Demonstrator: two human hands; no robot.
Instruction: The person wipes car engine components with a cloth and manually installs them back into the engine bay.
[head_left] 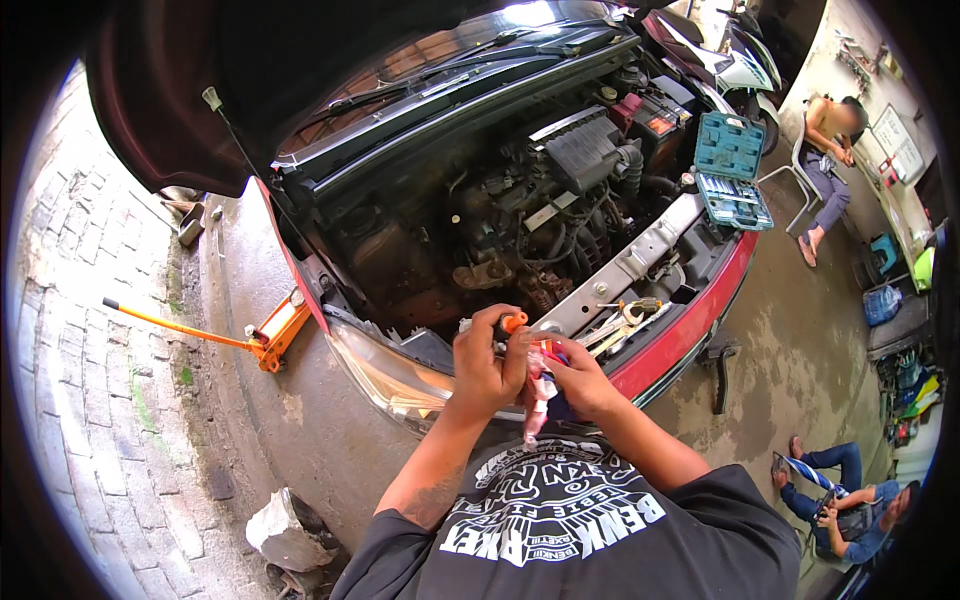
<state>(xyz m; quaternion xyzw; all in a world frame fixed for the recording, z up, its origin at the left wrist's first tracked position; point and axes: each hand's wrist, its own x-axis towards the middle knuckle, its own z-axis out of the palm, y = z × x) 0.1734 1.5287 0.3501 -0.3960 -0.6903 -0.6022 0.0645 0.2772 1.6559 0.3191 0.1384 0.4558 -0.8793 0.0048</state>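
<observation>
My left hand [485, 368] is closed round a tool with an orange handle tip [513, 322], held upright in front of my chest. My right hand [580, 382] grips a bunched red, white and blue rag [540, 392] pressed against that tool, and part of the rag hangs down between the hands. Both hands are over the front edge of a red car [690, 330] with its hood raised. Beyond them lies the open engine bay [530, 215].
Wrenches and hand tools [620, 320] lie on the car's front crossmember. An open teal socket set case [730, 170] rests on the right side of the bay. An orange floor jack [265, 340] sits at the left. One person sits on a chair [825, 160], another on the floor [850, 505].
</observation>
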